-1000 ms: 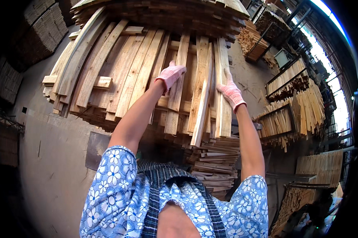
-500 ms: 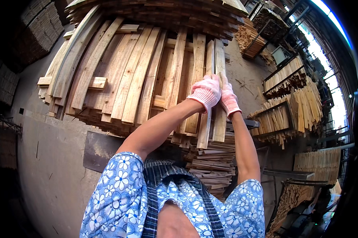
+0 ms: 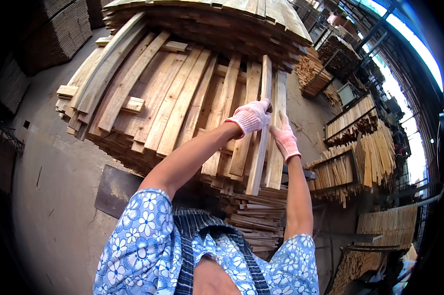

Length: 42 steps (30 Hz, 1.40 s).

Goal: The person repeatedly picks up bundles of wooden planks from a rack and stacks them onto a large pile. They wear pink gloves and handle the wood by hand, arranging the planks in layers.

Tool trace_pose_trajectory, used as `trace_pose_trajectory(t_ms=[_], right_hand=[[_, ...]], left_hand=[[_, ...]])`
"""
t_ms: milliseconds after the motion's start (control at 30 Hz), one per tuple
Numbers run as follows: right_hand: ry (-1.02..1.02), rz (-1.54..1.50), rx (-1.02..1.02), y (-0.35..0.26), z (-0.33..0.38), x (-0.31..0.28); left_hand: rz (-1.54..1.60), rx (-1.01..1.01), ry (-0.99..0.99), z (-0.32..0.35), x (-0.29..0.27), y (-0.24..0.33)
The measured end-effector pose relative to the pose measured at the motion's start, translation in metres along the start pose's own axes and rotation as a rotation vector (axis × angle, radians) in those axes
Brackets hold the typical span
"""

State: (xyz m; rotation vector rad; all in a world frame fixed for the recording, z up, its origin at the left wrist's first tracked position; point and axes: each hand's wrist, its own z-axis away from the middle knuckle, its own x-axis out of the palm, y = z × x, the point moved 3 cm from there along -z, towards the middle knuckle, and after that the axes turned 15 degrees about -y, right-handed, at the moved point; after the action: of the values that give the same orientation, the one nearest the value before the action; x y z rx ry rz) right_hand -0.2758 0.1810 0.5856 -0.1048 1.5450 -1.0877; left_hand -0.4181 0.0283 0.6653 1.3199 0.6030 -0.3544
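Both my hands wear white and pink knit gloves. My left hand point(image 3: 252, 116) grips a long narrow wooden plank point(image 3: 260, 142) on the top layer of a big stack of rough planks point(image 3: 153, 98). My right hand point(image 3: 284, 138) lies against the same plank from the right side, fingers pointing up along it. The plank is tilted on its edge, lifted a little above its neighbours. My bare forearms rise from blue flowered sleeves at the bottom of the view.
A taller pile of boards point(image 3: 207, 24) stands behind the stack. Shorter offcuts point(image 3: 256, 216) are piled under the stack's near edge. Racks of thin slats point(image 3: 364, 157) stand to the right. Grey concrete floor point(image 3: 50, 196) with a dark metal sheet point(image 3: 116, 189) lies at the left.
My left hand has crossed to the right, from a plank near the middle to the one by my right hand. Both hands now hold that plank, turned on its edge.
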Motion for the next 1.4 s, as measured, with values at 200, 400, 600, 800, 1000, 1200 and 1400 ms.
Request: trace_pose_trajectory(t_ms=[200,400,600,800,1000,1200,1400], right_hand=[[-0.009,0.022,0.058,0.006,0.005,0.003],[-0.091,0.191,0.164,-0.034,0.003,0.0],[-0.089,-0.034,0.046,-0.01,-0.024,0.027],[-0.121,-0.151,0.012,-0.041,-0.022,0.055],[-0.098,0.077,0.136,-0.164,-0.016,0.119],[-0.108,0.097,-0.067,-0.123,-0.032,0.107],[0.032,0.006,-0.146,-0.275,0.001,0.09]], left_hand=[[-0.133,-0.05,0.239,0.074,-0.084,-0.041],[-0.582,-0.529,0.013,0.087,-0.084,-0.102],[-0.644,-0.552,0.253,0.077,-0.064,-0.127],[-0.493,-0.401,0.147,0.086,-0.08,-0.127],[-0.534,-0.309,0.282,0.092,-0.079,-0.143],[-0.262,-0.201,0.069,0.124,-0.136,-0.133],[-0.703,-0.868,0.366,0.263,-0.295,-0.136]])
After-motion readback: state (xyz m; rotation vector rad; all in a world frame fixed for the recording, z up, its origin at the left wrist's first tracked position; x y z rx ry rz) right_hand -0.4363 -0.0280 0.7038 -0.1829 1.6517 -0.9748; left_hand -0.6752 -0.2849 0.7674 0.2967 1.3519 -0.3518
